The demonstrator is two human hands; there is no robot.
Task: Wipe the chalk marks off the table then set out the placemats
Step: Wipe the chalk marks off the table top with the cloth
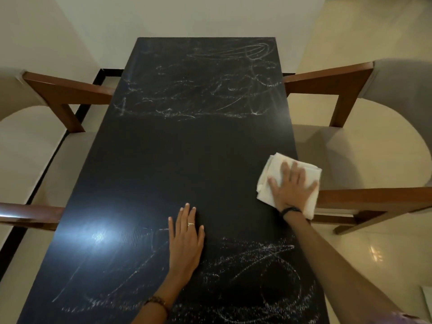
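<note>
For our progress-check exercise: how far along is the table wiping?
Done: the table's middle band looks clean. In hand: the right hand presses a white cloth flat at the right edge. Left: chalk marks at the far end, more nearest the camera; no placemats visible.

Table's [163, 160] near end and both chairs [374, 141] cut by frame edges.

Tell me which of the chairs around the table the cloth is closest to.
The right-hand chair: the white cloth under the right hand overhangs the table's right edge just above its near wooden armrest. The left chair sits across the table.
</note>
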